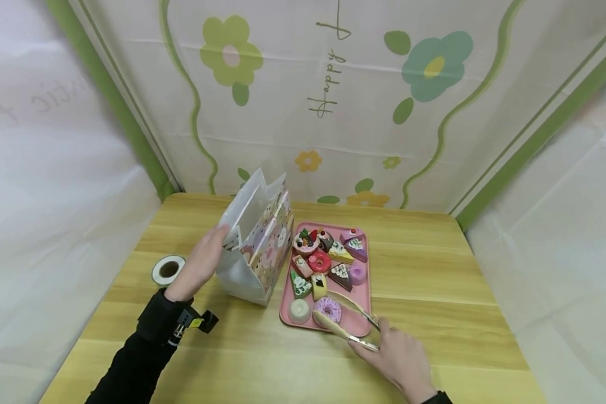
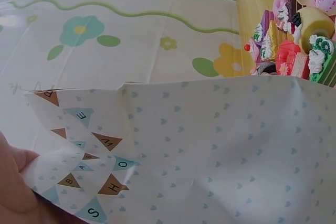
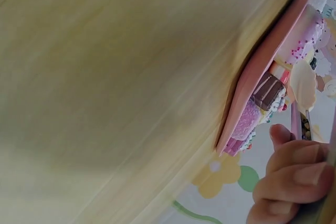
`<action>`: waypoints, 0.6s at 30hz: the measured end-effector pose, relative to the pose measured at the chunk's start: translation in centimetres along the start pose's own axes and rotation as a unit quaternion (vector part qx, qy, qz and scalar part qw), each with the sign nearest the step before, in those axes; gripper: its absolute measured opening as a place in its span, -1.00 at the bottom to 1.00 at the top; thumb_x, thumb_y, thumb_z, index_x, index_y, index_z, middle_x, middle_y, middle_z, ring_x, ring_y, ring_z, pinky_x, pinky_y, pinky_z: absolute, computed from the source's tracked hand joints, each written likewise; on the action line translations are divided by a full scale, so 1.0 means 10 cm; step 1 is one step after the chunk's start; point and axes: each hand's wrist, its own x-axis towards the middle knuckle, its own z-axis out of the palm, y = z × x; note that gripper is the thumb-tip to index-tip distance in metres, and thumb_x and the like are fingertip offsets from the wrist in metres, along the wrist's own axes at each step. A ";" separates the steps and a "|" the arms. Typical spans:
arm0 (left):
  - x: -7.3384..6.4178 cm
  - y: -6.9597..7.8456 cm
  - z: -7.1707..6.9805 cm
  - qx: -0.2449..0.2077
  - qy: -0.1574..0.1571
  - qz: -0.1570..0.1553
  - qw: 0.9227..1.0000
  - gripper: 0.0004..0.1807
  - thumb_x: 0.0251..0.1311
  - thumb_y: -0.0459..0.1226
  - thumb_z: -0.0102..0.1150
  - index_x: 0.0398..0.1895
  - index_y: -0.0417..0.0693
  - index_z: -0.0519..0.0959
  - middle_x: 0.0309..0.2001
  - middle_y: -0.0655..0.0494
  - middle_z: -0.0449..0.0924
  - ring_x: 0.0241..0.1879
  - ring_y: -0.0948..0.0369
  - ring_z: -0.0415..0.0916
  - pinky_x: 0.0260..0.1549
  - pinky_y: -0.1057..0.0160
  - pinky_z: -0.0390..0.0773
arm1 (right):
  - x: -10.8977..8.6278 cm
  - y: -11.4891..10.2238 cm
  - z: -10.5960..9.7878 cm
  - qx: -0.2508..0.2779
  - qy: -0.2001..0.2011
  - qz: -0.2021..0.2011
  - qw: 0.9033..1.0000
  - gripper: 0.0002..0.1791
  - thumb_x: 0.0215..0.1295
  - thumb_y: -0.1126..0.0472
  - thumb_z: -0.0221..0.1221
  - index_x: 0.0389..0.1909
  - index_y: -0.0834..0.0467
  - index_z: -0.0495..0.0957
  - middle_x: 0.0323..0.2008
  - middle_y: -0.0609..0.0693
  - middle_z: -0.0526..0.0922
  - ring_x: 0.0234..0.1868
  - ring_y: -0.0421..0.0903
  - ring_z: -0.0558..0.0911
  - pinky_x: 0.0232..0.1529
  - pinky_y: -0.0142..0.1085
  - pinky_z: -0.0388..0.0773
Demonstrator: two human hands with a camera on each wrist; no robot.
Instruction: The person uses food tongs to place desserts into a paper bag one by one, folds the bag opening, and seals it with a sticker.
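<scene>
In the head view my left hand (image 1: 202, 261) grips the upper edge of a patterned paper gift bag (image 1: 262, 247), whose top stands open. The left wrist view shows the bag's pale side (image 2: 199, 150) with small blue hearts, its edge between my thumb and fingers. My right hand (image 1: 399, 356) holds food tongs (image 1: 356, 338) with metal arms and beige tips. Those tips lie on either side of a purple-frosted toy doughnut (image 1: 328, 306) at the near end of a pink tray (image 1: 353, 325). In the right wrist view my curled fingers (image 3: 296, 177) wrap the tongs' handle.
Several toy cakes fill the tray, among them a red doughnut (image 1: 320, 261), a yellow roll (image 1: 319, 285) and a white round cake (image 1: 299, 310). A roll of tape or labels (image 1: 168, 270) lies left of the bag. Flower-printed cloth (image 1: 293, 112) encloses the wooden table (image 1: 434, 303).
</scene>
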 end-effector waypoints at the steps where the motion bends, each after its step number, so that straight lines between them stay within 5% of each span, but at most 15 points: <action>1: 0.00 0.01 0.00 0.003 -0.001 -0.001 1.000 -0.17 0.52 0.17 -0.50 0.53 -0.31 -0.15 0.43 -0.35 0.01 0.39 -0.17 0.01 0.28 -0.26 -0.02 | 0.00 0.00 0.00 -0.001 -0.001 -0.001 1.000 -0.11 -0.12 -0.65 0.13 -0.31 0.16 0.46 -0.76 -0.11 0.21 -0.78 -0.16 0.21 -0.80 -0.26 0.14; 6: 0.00 0.03 0.01 0.014 -0.002 -0.008 1.000 -0.15 0.52 0.17 -0.51 0.52 -0.34 -0.20 0.48 -0.37 -0.15 0.44 -0.19 -0.16 0.30 -0.26 -0.11 | -0.03 0.02 -0.03 -0.004 -0.016 0.005 1.000 -0.03 -0.12 -0.67 0.11 -0.17 0.20 0.49 -0.72 -0.09 0.23 -0.77 -0.15 0.23 -0.79 -0.26 0.17; 18: 0.00 0.04 0.03 0.015 -0.004 -0.012 1.000 -0.15 0.52 0.17 -0.52 0.52 -0.35 -0.20 0.44 -0.40 -0.05 0.40 -0.22 -0.05 0.27 -0.29 -0.04 | -0.01 0.03 -0.02 -0.009 -0.030 0.009 0.999 0.02 -0.12 -0.72 0.01 -0.19 0.21 0.49 -0.71 -0.07 0.26 -0.76 -0.14 0.25 -0.79 -0.24 0.20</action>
